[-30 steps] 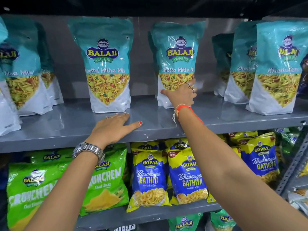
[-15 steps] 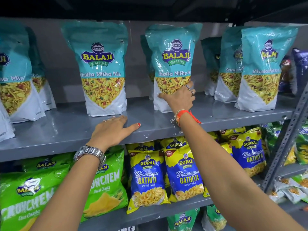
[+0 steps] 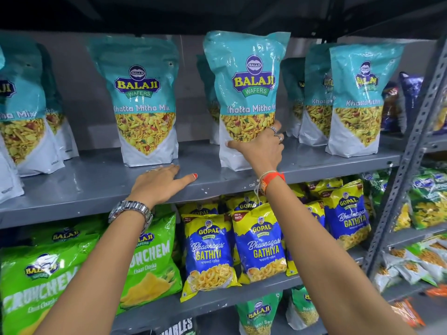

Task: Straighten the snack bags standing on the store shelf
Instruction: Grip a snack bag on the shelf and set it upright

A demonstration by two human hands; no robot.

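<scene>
Teal Balaji Khatta Mitha Mix bags stand in a row on the grey upper shelf (image 3: 96, 182). My right hand (image 3: 260, 147) grips the lower front of the middle bag (image 3: 249, 93), which stands near the shelf's front edge, leaning slightly. My left hand (image 3: 160, 183) lies flat on the shelf, fingers spread, just in front of the neighbouring upright bag (image 3: 144, 105). More teal bags stand at the left (image 3: 21, 112) and at the right (image 3: 360, 102), with others behind them.
Below, a second shelf holds green Crunchem bags (image 3: 150, 262) and blue-yellow Gopal Gathiya bags (image 3: 256, 245). A perforated grey upright post (image 3: 411, 151) stands at the right, with more packets beyond it. A dark shelf overhangs the teal bags.
My right hand has drawn the middle teal bag forward toward the shelf's front edge. My left hand stays flat on the shelf. The view has shifted closer and to the right.
</scene>
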